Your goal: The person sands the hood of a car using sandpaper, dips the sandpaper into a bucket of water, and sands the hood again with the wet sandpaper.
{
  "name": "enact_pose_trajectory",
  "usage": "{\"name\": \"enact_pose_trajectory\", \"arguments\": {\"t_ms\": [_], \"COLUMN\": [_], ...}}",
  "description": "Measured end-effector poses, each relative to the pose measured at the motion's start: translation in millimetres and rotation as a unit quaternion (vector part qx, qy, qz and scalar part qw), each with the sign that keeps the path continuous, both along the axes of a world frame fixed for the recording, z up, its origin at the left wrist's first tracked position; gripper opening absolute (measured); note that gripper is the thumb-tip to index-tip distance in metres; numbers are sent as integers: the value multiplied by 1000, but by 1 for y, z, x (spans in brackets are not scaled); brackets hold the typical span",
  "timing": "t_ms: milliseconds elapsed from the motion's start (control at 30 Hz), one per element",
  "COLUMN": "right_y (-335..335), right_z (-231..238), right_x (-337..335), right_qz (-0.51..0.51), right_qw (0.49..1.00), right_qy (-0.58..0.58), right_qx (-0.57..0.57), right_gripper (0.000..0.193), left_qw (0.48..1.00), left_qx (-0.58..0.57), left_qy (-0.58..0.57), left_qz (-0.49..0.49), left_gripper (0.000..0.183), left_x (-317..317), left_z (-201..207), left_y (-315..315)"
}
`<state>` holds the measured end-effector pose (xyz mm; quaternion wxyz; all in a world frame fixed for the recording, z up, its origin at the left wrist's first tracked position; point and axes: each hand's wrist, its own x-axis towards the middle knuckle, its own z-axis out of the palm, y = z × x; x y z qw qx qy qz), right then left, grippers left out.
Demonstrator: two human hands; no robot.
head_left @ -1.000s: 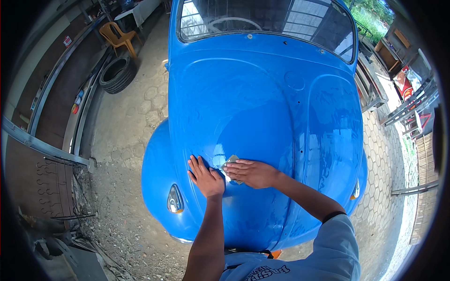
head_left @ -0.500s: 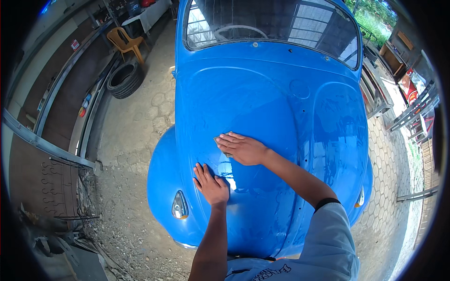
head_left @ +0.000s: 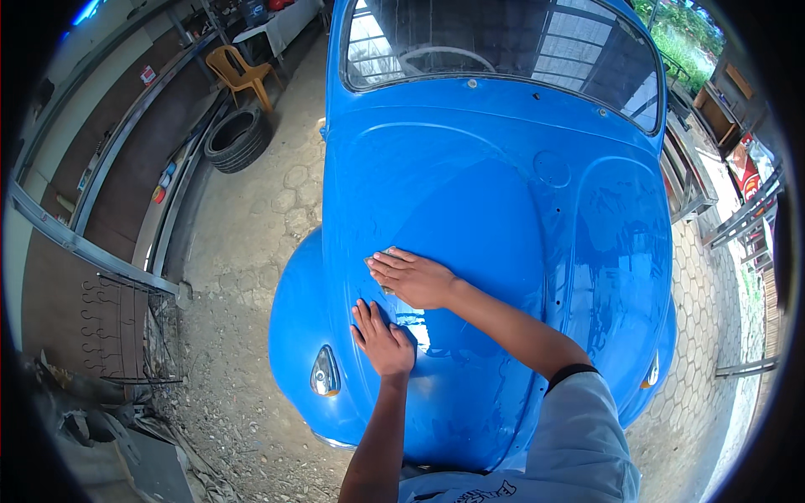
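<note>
Blue car hood point(head_left: 470, 226) fills the middle of the view, below the windshield point(head_left: 503, 46), and wet-looking streaks mark its surface. A thin greyish-green pad point(head_left: 386, 291) lies on it, nearer its left edge than its right, mostly hidden under the right hand point(head_left: 413, 279). That hand is flat, its fingers extended and close together, pressing the pad rather than gripping it. Just beside and nearer the front edge, the left hand point(head_left: 386, 342) rests palm down, fingers straight and a little spread, with nothing in its grasp. The right forearm crosses over the hood, covering part of it.

On a ledge point(head_left: 142, 228) along the left wall stand small colored containers point(head_left: 165, 180); their contents cannot be told. A cloth-covered table point(head_left: 289, 29) at the back carries a blue container point(head_left: 253, 12) near its left end, contents also unclear. On the floor, a loose tire point(head_left: 238, 155) lies between ledge and car, with an orange chair point(head_left: 239, 75) just behind it.
</note>
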<state>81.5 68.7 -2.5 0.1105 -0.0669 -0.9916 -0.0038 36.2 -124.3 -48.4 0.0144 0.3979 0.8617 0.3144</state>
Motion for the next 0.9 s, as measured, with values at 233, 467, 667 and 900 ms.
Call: {"name": "enact_pose_trajectory", "arguments": {"t_ms": [233,467,667,900], "right_y": [170,33,-4,170], "right_z": [56,17,-4,58], "right_x": [103,11,17,196], "right_qz": [-227,-158,119,-316], "right_qw": [972,985,989,946], "right_qy": [49,60,-35,74], "right_qx": [-21,-41,-81,3], "right_gripper": [49,53,51,53], "left_qw": [1000,1000,1000,1000], "left_qx": [11,-8,15,10], "left_qy": [-5,16,6,14], "left_qz": [4,4,-4,0], "left_gripper": [63,62,60,59], "left_x": [0,-4,2,6], "left_z": [6,6,-3,4], "left_y": [1,-4,3,3]}}
